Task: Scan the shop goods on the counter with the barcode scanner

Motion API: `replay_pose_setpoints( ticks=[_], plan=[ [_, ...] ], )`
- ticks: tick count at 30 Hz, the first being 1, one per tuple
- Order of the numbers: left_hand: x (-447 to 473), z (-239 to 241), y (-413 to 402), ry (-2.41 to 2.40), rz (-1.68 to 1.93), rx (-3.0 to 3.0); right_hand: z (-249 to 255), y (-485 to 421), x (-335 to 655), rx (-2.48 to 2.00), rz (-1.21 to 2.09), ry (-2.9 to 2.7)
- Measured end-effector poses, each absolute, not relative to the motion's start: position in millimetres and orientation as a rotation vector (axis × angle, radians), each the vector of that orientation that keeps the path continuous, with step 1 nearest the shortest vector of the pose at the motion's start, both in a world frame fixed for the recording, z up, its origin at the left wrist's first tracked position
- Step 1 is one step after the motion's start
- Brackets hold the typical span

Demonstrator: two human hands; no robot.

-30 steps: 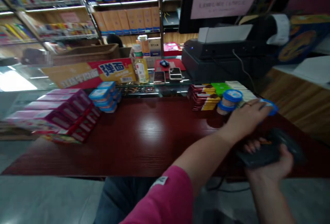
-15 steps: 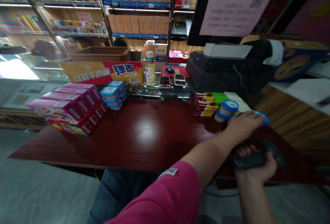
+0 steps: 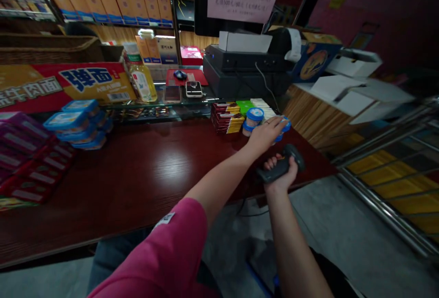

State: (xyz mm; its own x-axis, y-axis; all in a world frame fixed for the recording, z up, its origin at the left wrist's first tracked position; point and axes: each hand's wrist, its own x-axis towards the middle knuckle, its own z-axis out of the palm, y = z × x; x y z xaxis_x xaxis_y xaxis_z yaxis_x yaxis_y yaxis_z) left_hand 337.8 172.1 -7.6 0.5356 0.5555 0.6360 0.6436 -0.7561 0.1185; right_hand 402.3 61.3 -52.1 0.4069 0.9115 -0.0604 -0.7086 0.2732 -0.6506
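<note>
My right hand (image 3: 281, 173) is wrapped round the handle of a dark grey barcode scanner (image 3: 279, 167), held above the right end of the counter. My left arm reaches across to the right, and my left hand (image 3: 268, 132) grips a blue-lidded tub (image 3: 285, 124) from above, its fingers over the lid. Part of that tub and whatever is under my palm are hidden. Just left of this hand stands a stack of blue-lidded tubs (image 3: 254, 116). Behind them are stacked dark red and yellow packets (image 3: 224, 119), green packets (image 3: 244, 106) and pale packets (image 3: 261, 104).
On the dark red counter (image 3: 164, 165), blue-lidded flat boxes (image 3: 77, 122) and purple and red cartons (image 3: 30, 161) stand left. Behind are a noodle carton (image 3: 92, 81), a yellow drink bottle (image 3: 142, 78), a phone (image 3: 194, 89) and a black till (image 3: 243, 76). A metal rail (image 3: 377, 211) is right.
The view has swung to the right, bringing the metal rail into sight. My left hand stays at the blue-lidded tubs, and my right hand still holds the scanner, now seen more clearly.
</note>
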Motion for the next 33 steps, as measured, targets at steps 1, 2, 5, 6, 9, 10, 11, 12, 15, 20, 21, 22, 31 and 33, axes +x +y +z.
replay_pose_setpoints(
  ticks=[1,2,5,6,9,10,11,12,15,20,21,22,31,33],
  plan=[
    [330.3,-5.3,167.1,-1.012,-1.015,-2.628,-51.4,60.9,403.2,-0.665,1.127,-0.354],
    [318.9,-4.4,160.7,-0.985,-1.006,-2.618,-50.6,60.1,404.2,-0.671,1.136,-0.356],
    [259.2,-12.7,134.3,-0.927,-0.958,-2.584,-47.3,55.3,405.1,-0.699,1.192,-0.399],
    [231.2,-18.7,123.5,-0.922,-0.932,-2.576,-45.9,53.0,403.2,-0.7,1.224,-0.42],
    [131.9,-37.7,87.0,-0.999,-0.858,-2.536,-42.4,46.9,385.0,-0.653,1.383,-0.466],
    [96.5,-41.9,74.3,-1.066,-0.864,-2.494,-41.8,46.4,373.5,-0.636,1.446,-0.477],
    [61.4,-44.5,61.9,-1.154,-0.856,-2.452,-41.5,46.9,359.0,-0.621,1.504,-0.488],
    [27.4,-45.4,50.0,-1.247,-0.86,-2.394,-41.7,48.7,341.3,-0.607,1.563,-0.505],
    [-63.7,-42.4,22.1,-1.505,-0.859,-2.166,-43.3,59.7,273.0,-0.566,1.75,-0.556],
    [-159.1,-40.6,11.9,-1.772,-1.0,-1.625,-43.7,79.1,149.6,-0.52,2.152,-0.611],
    [-168.8,-41.3,14.5,-1.812,-1.05,-1.535,-43.1,80.9,130.5,-0.515,2.198,-0.625],
    [-175.8,-42.1,17.9,-1.845,-1.098,-1.462,-42.3,81.9,114.4,-0.518,2.232,-0.642],
    [-186.1,-41.2,31.7,-1.848,-1.382,-1.429,-33.9,74.6,78.6,-0.627,2.266,-0.834],
    [-187.3,-40.1,29.8,-1.838,-1.48,-1.459,-33.3,73.5,80.0,-0.628,2.253,-0.822]
  ],
)
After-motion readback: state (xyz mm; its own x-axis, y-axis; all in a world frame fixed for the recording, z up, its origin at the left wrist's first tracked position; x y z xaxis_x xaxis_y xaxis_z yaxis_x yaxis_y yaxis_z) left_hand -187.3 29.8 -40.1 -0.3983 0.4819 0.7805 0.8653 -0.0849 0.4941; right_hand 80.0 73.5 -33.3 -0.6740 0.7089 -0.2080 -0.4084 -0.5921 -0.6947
